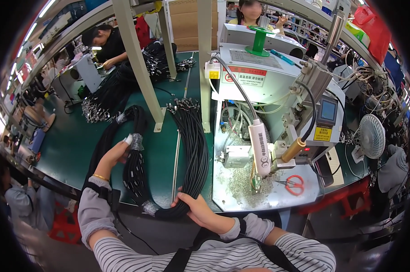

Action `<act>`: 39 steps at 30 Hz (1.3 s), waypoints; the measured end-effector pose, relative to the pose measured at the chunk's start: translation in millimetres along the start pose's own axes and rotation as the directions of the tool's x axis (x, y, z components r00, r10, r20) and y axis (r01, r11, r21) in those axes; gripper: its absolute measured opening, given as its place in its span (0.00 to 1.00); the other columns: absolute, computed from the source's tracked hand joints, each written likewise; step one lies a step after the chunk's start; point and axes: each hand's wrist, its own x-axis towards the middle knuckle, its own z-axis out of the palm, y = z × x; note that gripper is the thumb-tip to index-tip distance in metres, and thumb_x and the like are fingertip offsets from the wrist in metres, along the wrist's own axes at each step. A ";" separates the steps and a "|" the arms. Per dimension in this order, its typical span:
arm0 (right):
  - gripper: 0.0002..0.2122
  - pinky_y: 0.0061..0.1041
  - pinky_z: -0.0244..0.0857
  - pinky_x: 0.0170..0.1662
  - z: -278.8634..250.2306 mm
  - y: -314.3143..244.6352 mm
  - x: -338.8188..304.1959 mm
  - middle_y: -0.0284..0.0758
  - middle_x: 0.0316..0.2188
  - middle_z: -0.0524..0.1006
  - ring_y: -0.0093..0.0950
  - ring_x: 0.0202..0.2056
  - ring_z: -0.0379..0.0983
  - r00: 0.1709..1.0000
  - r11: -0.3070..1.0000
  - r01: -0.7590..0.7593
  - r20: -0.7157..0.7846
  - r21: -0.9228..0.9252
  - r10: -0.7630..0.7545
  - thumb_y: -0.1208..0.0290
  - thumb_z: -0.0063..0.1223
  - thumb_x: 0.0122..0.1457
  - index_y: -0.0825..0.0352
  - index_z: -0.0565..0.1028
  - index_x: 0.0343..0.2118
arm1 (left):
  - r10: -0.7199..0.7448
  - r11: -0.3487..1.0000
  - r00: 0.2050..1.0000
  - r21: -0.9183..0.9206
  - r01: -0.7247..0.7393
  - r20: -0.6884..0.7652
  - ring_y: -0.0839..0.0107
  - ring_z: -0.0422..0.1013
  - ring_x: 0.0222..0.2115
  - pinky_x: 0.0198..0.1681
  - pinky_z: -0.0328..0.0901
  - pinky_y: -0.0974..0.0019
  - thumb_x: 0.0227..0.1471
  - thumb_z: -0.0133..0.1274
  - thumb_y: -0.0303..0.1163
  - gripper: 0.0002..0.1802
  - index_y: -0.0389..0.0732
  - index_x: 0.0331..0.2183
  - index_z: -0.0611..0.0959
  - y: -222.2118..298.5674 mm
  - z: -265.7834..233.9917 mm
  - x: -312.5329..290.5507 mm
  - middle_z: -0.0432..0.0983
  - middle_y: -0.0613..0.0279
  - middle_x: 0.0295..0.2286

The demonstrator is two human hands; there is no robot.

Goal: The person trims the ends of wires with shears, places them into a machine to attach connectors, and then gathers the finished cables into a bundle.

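A thick bundle of black cables [193,149] lies on the green table [78,140], running from metal-tipped ends near the posts down to the table's front edge. My right hand [197,207] grips its lower bend near the front edge. My left hand [116,153] reaches forward and touches a second black cable bundle [134,167] at its clear plastic wrap, with taped fingertips showing. That second bundle curves up and to the left across the table.
A white soldering machine [268,86] with a metal tray of scraps stands right of the bundles; red scissors [295,184] lie on it. A small fan [371,135] stands at right. Two metal posts [137,63] rise from the table. Other people work at the far left and back.
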 end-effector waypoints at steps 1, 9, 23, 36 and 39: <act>0.08 0.26 0.65 0.35 -0.5 -0.1 -0.2 0.35 0.24 0.69 0.27 0.30 0.69 1.000 1.000 0.003 -0.002 0.001 -0.003 0.75 0.43 0.53 0.67 0.62 0.36 | -0.019 1.000 1.000 -0.007 0.019 -0.015 0.79 0.63 0.20 0.21 0.60 0.71 0.48 0.39 0.57 0.26 0.42 0.35 0.70 -0.4 3.4 -9.9 0.66 0.69 0.20; 0.08 0.26 0.64 0.37 0.2 6.7 -7.0 0.34 0.26 0.70 0.26 0.32 0.69 1.000 1.000 0.006 -0.010 -0.022 -0.006 0.72 0.43 0.55 0.68 0.64 0.36 | 0.207 0.958 0.970 -0.174 -0.228 -0.131 0.77 0.65 0.29 0.32 0.61 0.74 0.43 0.52 0.37 0.20 0.36 0.38 0.71 -14.9 33.9 -59.4 0.69 0.65 0.30; 0.17 0.17 0.59 0.39 -11.4 11.2 -24.0 0.37 0.40 0.69 0.20 0.38 0.66 0.993 0.660 0.081 0.115 -0.747 0.008 0.68 0.44 0.54 0.72 0.62 0.44 | 0.693 0.701 0.575 0.591 -0.399 -0.434 0.65 0.70 0.30 0.34 0.63 0.66 0.40 0.55 0.32 0.19 0.38 0.37 0.74 15.7 36.2 -84.1 0.72 0.56 0.29; 0.10 0.17 0.61 0.40 -16.1 -28.3 -80.2 0.34 0.30 0.73 0.19 0.34 0.68 0.864 0.620 0.049 0.345 -0.783 0.367 0.72 0.40 0.56 0.72 0.68 0.37 | 0.663 0.571 0.590 0.821 -0.001 -0.461 0.64 0.66 0.34 0.35 0.59 0.64 0.28 0.61 0.37 0.36 0.37 0.43 0.67 36.9 250.0 -120.1 0.68 0.60 0.33; 0.09 0.16 0.61 0.37 -18.8 -30.8 -89.0 0.33 0.28 0.74 0.18 0.32 0.69 0.869 0.625 0.083 0.363 -0.776 0.337 0.72 0.41 0.56 0.72 0.69 0.35 | 0.721 0.548 0.543 0.833 -0.067 -0.431 0.64 0.65 0.33 0.34 0.59 0.64 0.27 0.61 0.36 0.33 0.37 0.40 0.69 31.7 247.1 -105.5 0.68 0.60 0.31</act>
